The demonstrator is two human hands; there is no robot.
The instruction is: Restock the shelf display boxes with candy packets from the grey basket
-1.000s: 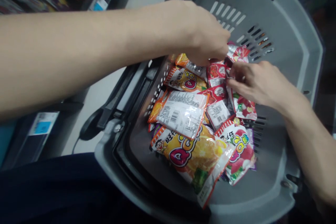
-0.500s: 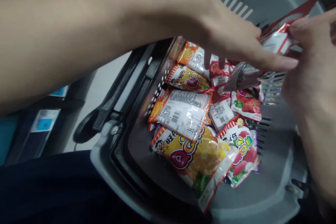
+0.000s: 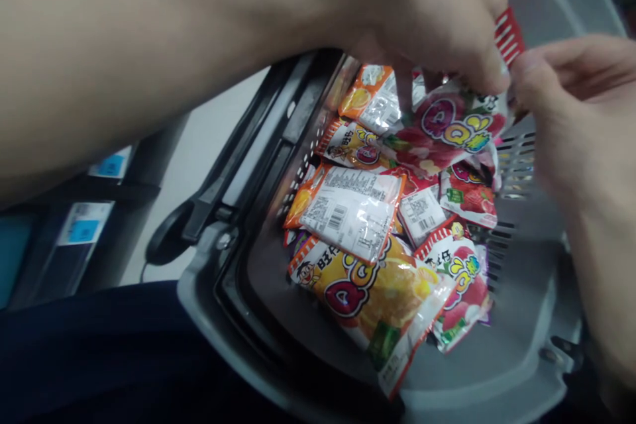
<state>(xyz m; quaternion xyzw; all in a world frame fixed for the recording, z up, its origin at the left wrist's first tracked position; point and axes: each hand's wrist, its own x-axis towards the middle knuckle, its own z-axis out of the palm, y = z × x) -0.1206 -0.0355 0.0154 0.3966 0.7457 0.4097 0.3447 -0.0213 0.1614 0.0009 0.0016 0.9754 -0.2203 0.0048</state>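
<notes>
Over a grey plastic shopping basket (image 3: pixel 447 404), my left hand (image 3: pixel 442 13) pinches the edge of a pink and white gummy candy bag (image 3: pixel 447 126). Its thumb and index finger press together on the bag while other fingers hang lower behind it. My right hand (image 3: pixel 571 93) pinches the red striped corner of the same bag at the right. The bag's printed front faces me. Beneath it lie several candy bags, among them a large orange one (image 3: pixel 387 298), a back-up one with a barcode (image 3: pixel 350 209) and a pink one (image 3: pixel 460 291).
The basket's black handle (image 3: pixel 169 232) sticks out at the left. Beyond it are dark shelf edges with price tags (image 3: pixel 87 228) and a pale floor (image 3: pixel 183 165). Dark cloth (image 3: pixel 99 351) fills the lower left.
The bag in my hands has turned so its pink front shows and hangs lower over the other bags. My left hand has shifted up, and my right hand has moved slightly left at its fingertips.
</notes>
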